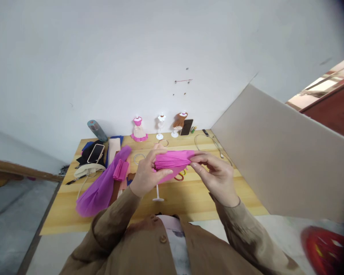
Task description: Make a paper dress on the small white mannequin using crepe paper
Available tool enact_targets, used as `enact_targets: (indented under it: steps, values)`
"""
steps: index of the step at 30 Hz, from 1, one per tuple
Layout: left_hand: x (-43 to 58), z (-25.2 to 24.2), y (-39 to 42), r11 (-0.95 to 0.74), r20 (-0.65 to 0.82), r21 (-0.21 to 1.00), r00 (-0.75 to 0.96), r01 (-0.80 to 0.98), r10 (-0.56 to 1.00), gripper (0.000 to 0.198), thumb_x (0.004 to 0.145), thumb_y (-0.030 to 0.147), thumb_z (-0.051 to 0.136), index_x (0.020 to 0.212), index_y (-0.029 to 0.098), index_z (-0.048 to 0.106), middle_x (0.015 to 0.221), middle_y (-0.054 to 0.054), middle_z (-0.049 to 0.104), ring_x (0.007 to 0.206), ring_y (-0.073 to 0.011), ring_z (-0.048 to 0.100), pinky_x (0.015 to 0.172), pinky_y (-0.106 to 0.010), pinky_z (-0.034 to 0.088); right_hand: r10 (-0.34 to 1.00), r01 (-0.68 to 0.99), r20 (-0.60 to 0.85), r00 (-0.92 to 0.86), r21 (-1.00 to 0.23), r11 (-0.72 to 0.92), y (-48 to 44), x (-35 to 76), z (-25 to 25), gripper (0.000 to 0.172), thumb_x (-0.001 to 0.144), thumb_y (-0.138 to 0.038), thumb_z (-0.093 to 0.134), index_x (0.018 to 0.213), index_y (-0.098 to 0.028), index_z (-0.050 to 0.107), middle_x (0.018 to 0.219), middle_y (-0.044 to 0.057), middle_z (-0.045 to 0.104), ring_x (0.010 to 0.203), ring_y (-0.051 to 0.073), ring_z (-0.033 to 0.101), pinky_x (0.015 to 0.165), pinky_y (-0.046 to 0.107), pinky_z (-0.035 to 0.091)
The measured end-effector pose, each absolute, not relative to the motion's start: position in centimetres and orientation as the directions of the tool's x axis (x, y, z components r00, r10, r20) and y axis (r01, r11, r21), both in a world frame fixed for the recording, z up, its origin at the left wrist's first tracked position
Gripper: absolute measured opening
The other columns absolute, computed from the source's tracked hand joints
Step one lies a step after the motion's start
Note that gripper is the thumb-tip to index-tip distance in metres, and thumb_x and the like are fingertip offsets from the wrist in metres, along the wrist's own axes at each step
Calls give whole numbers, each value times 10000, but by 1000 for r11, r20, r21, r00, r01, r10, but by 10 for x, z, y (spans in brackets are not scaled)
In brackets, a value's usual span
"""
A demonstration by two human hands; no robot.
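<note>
Between my two hands, above the wooden table, is a bright pink pleated sheet [174, 159], of crepe paper or thin fabric. My left hand [150, 168] grips its left end, thumb in front and fingers behind. With thumb and fingertips, my right hand [213, 173] pinches the gathered right end, where the folds draw together. Below the pink sheet shows the white base [158, 199] of a small stand; its upper part is hidden. Scissors with red and yellow handles [180, 175] lie behind, partly covered by the sheet.
Left on the table [60, 217] lie purple netting [103, 191], a folded pink piece [120, 170] and a phone [96, 153]. A bottle [97, 130] stands at the back left. Small dress forms [139, 130] line the wall. A pale panel [275, 160] borders the right side.
</note>
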State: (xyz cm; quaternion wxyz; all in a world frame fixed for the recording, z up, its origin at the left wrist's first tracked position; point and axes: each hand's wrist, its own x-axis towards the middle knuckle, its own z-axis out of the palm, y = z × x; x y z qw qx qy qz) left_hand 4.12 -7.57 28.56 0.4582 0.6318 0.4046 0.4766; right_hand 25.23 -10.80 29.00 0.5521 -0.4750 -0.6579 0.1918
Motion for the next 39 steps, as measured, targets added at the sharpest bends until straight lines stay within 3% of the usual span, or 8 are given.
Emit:
enact_targets:
  steps: [4, 7, 12, 15, 18, 25, 34, 39]
  values:
    - [39, 284, -77, -276, 246, 952, 203, 133, 948, 248, 656, 198, 816, 874, 221, 700, 1055, -64, 743, 778, -178, 689, 671, -283, 546, 843, 402, 533, 69, -788, 465, -110, 255, 290, 72, 869, -194, 678, 826, -234, 719, 887, 51, 762, 830, 215, 710, 722, 348, 556]
    - [39, 282, -77, -266, 239, 960, 242, 88, 940, 221, 715, 253, 793, 912, 216, 698, 1104, -79, 741, 776, -177, 698, 668, -285, 553, 847, 393, 527, 69, -795, 463, -110, 256, 289, 70, 871, -197, 679, 822, -232, 715, 878, 54, 759, 832, 219, 708, 724, 353, 554]
    - [40, 276, -82, -312, 291, 946, 200, 83, 936, 529, 737, 302, 809, 1239, 256, 648, 1279, -116, 686, 1070, -257, 704, 819, -336, 587, 851, 373, 521, 65, -804, 463, -111, 255, 287, 77, 878, -183, 678, 828, -231, 710, 902, 49, 753, 851, 208, 702, 740, 334, 541]
    - [38, 271, -84, -420, 383, 890, 210, 177, 900, 624, 644, 297, 885, 1228, 269, 667, 1220, -101, 717, 1076, -273, 705, 919, -387, 571, 877, 355, 475, 73, -834, 423, -111, 254, 284, 75, 876, -207, 682, 808, -223, 709, 887, 50, 748, 804, 201, 691, 713, 329, 534]
    - [36, 266, -84, -463, 417, 852, 218, 245, 882, 469, 616, 284, 895, 1054, 264, 728, 1042, -68, 770, 998, -270, 728, 896, -394, 581, 902, 329, 423, 81, -866, 376, -110, 253, 281, 84, 867, -241, 693, 789, -216, 708, 840, 46, 742, 748, 191, 673, 672, 319, 524]
    - [34, 263, -83, -422, 397, 860, 143, 286, 906, 88, 712, 241, 792, 751, 249, 713, 707, 3, 742, 653, -169, 685, 655, -275, 550, 918, 310, 386, 87, -887, 344, -109, 248, 276, 89, 859, -270, 701, 792, -212, 716, 821, 42, 740, 697, 177, 653, 649, 309, 527]
    - [31, 258, -88, -265, 259, 964, 114, 35, 959, 72, 737, 244, 785, 744, 205, 725, 641, -6, 733, 556, -171, 720, 542, -250, 555, 922, 307, 382, 63, -887, 346, -112, 243, 277, 81, 867, -228, 695, 788, -216, 705, 864, 38, 740, 733, 172, 664, 674, 300, 526]
    - [29, 264, -94, -175, 191, 979, 158, -108, 969, 132, 791, 288, 750, 869, 185, 724, 671, -43, 766, 624, -217, 762, 599, -302, 621, 912, 302, 405, 65, -879, 368, -115, 242, 276, 74, 872, -202, 699, 802, -224, 704, 857, 29, 735, 760, 172, 664, 689, 298, 516]
